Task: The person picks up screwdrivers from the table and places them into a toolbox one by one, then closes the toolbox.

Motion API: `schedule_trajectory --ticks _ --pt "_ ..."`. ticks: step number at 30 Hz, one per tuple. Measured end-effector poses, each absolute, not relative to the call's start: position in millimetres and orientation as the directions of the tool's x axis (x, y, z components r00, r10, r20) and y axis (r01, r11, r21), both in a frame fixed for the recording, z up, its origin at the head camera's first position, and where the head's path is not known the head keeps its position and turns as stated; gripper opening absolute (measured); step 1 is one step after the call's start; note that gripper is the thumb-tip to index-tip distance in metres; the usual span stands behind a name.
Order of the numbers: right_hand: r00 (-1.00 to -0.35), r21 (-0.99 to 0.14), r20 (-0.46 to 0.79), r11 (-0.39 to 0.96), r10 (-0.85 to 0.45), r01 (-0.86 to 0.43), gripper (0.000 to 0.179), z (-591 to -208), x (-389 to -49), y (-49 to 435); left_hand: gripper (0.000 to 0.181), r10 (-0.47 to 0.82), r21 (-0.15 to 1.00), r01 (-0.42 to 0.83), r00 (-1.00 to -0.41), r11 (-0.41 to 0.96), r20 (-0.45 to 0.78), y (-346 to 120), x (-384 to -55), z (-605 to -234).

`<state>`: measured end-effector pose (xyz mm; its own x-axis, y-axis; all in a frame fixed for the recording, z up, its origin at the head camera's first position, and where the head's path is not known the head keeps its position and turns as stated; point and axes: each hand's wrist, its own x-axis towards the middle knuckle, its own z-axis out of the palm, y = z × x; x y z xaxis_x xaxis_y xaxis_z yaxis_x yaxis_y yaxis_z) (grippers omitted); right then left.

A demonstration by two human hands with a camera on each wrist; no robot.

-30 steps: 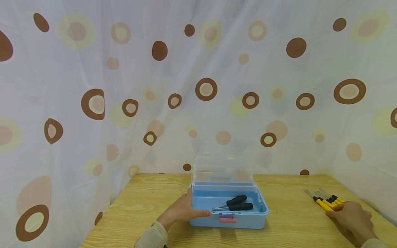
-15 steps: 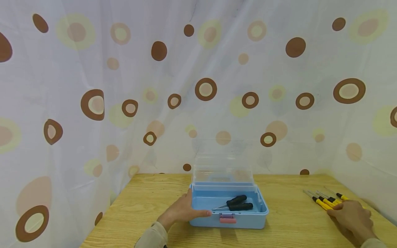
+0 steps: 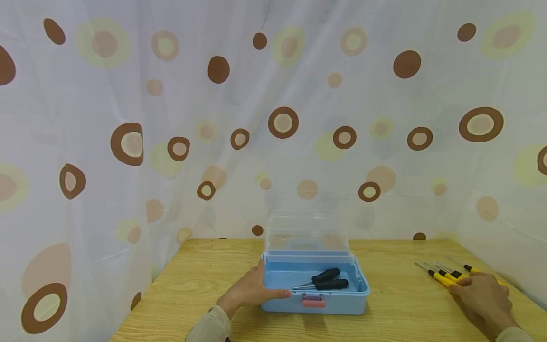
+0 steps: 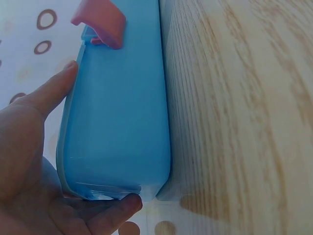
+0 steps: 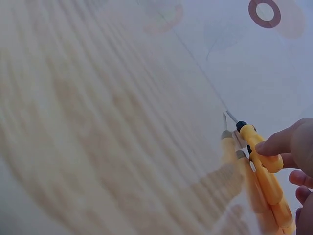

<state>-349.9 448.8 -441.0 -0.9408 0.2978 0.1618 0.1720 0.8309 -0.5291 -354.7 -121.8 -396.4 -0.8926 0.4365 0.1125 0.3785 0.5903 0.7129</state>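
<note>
A light-blue toolbox stands on the table with its clear lid raised and a pink latch on its front. Inside lie two black-handled screwdrivers. My left hand holds the box's left front corner, thumb along the front rim and fingers round the end wall. Off to the right, several yellow-and-black screwdrivers lie side by side, shafts pointing away. My right hand is over their handles and pinches one yellow screwdriver between thumb and finger. Its palm hides some handle ends.
The wood-grain table runs back to a white curtain with brown and yellow circles. That curtain also hangs along the left and right sides. A stretch of table lies between the toolbox and the screwdrivers.
The rightmost yellow screwdriver has separated from the others towards the right. The leftmost one has shifted slightly left, and the row has spread. My left hand and the toolbox stay put.
</note>
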Motion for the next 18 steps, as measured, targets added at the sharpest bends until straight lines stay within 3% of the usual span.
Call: schedule_trajectory --ticks 10,18 --pt "-0.935 -0.564 0.187 0.812 0.303 0.151 0.054 -438.6 -354.6 446.5 0.117 0.445 0.728 0.381 -0.888 0.570 0.117 -122.5 -355.2 -397.3" --pt "-0.904 -0.607 0.322 0.794 0.281 0.031 0.060 -436.4 -356.0 443.3 0.116 0.449 0.727 0.386 -0.886 0.567 0.120 -122.5 -356.1 -398.1"
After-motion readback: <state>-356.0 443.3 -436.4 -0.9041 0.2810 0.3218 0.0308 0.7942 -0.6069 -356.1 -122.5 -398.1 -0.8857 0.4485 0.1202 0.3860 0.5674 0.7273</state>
